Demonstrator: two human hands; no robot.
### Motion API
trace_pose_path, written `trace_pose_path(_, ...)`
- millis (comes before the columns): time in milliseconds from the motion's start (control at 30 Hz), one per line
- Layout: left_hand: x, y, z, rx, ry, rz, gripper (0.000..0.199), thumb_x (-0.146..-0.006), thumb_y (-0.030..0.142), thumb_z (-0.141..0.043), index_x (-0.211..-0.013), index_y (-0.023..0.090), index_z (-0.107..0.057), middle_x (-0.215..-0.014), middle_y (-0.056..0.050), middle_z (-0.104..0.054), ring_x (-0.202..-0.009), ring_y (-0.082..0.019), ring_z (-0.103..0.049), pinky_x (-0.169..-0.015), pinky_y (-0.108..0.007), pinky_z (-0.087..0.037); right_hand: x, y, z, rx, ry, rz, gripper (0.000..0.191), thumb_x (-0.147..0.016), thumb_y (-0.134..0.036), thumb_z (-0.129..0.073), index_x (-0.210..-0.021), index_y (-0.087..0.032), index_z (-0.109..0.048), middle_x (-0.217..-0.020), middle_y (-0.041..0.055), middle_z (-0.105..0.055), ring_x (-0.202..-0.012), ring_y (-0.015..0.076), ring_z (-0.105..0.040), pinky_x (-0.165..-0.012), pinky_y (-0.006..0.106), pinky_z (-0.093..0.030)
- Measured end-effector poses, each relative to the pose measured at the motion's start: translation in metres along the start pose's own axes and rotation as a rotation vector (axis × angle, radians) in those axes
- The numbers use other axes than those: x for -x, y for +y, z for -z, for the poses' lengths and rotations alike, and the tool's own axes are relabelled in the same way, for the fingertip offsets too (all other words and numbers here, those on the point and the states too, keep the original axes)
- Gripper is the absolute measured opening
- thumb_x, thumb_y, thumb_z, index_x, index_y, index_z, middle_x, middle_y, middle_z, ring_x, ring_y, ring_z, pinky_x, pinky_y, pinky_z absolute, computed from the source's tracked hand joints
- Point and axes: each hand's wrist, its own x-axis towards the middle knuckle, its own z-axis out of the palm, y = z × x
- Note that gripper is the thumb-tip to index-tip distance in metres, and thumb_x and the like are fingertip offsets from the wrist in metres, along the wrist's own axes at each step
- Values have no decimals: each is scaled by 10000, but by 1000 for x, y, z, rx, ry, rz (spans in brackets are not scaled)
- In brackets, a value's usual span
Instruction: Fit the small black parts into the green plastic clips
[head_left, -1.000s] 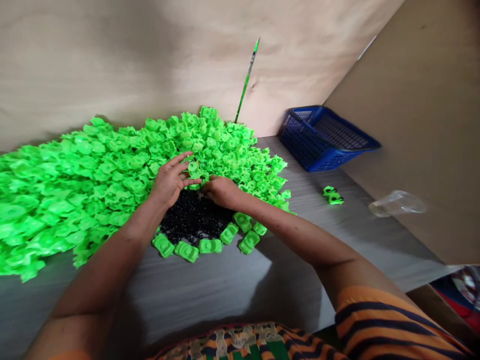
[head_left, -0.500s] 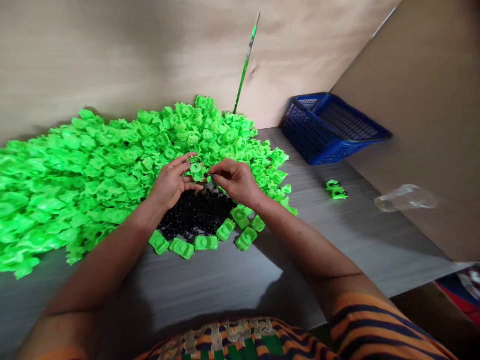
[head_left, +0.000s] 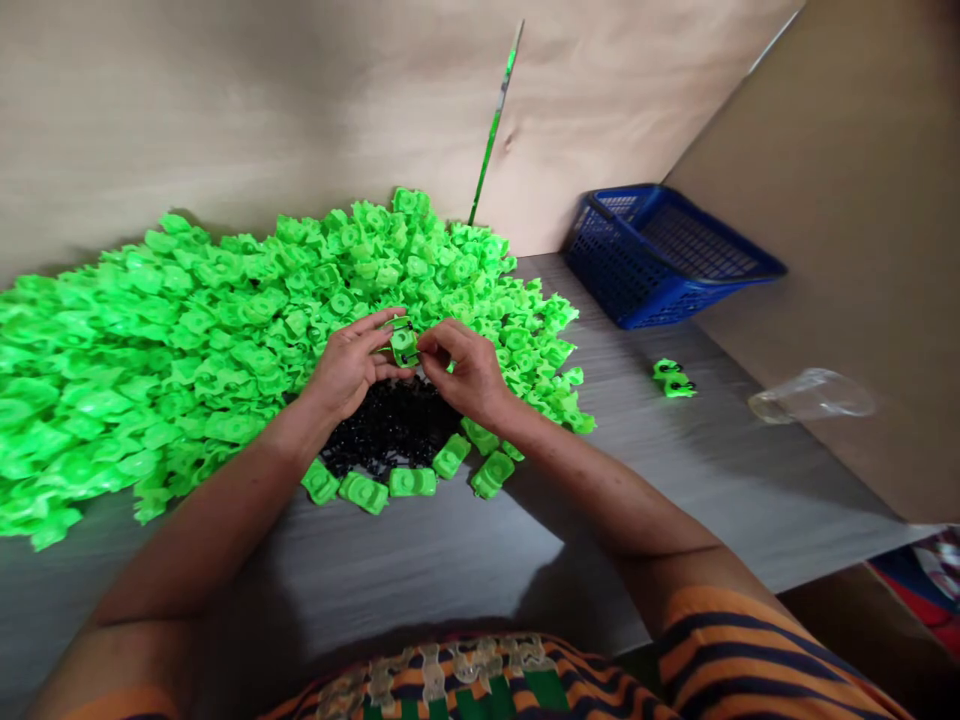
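My left hand (head_left: 349, 365) holds a small green toy car body (head_left: 403, 342) with its underside turned up. A black wheel axle lies across its far end, and a second black wheel axle (head_left: 409, 357) is at its near end. My right hand (head_left: 466, 368) pinches the outer end of that second axle, close against the car body. Beneath both hands spreads a heap of black wheel axles (head_left: 390, 425). Several green car bodies (head_left: 412, 482) lie along the near edge of this heap.
A big pile of green car bodies (head_left: 187, 340) covers the table's left and back. A blue basket (head_left: 637, 285) stands at the back right. Two green cars with black wheels (head_left: 675, 380) and a clear plastic cup (head_left: 814, 395) on its side lie at right. A thin green stick (head_left: 491, 130) leans on the wall.
The second axle has moved from beside the car body onto its near end. My left hand has turned the car body slightly, and my right hand has stayed close to it.
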Motion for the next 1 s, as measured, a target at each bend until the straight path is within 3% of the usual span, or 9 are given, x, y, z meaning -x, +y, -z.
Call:
trace_pose_path(200, -1, -1, 1, -3, -1, -9, 329, -794, 151, -739, -1121, 159, -774, -709, 29, -617, -548, -83, -568, -727, -354, -698, 1, 2, -2, -5, 17, -18, 126, -902, -146, -506, -865, -198, -614, -821, 9, -584, -735, 146, -514, -732, 268, -430)
trace_pose_path(467, 1, -2, -1, 7, -3, -25, 330, -762, 148, -768, -1091, 151, -791, -613, 70, -484, -515, -67, -486, -681, -326, -690, 3, 6, -6, -38, 23, -18, 124, -900, -142, -505, -842, -208, -593, -812, 5, -571, -740, 142, -523, -719, 256, -433)
trace_pose_path(667, 1, -5, 2, -52, -92, -89, 560, -613, 129, -845, -1168, 177, -785, -621, 91, -474, -578, -75, -530, -717, -331, -690, 2, 4, -3, 15, 26, -16, 137, -908, -126, -502, -852, -201, -603, -835, 17, -584, -740, 145, -522, -714, 258, -431)
trace_pose_path(833, 1, -6, 4, -111, -130, -136, 652, -578, 146, -882, -1218, 190, -769, -681, 84, -523, -641, -90, -584, -745, -345, -695, 2, 2, 0, -14, 42, 1, 137, -917, -147, -498, -836, -207, -591, -834, 17, -589, -751, 143, -539, -736, 260, -450)
trace_pose_path(1000, 2, -2, 5, -130, -121, -160, 680, -564, 152, -907, -1227, 194, -763, -793, 44, -638, -728, -116, -649, -730, -306, -689, 2, 11, -4, -250, 74, -24, 41, -912, -234, -565, -891, -210, -591, -843, 8, -617, -772, 138, -582, -747, 269, -495)
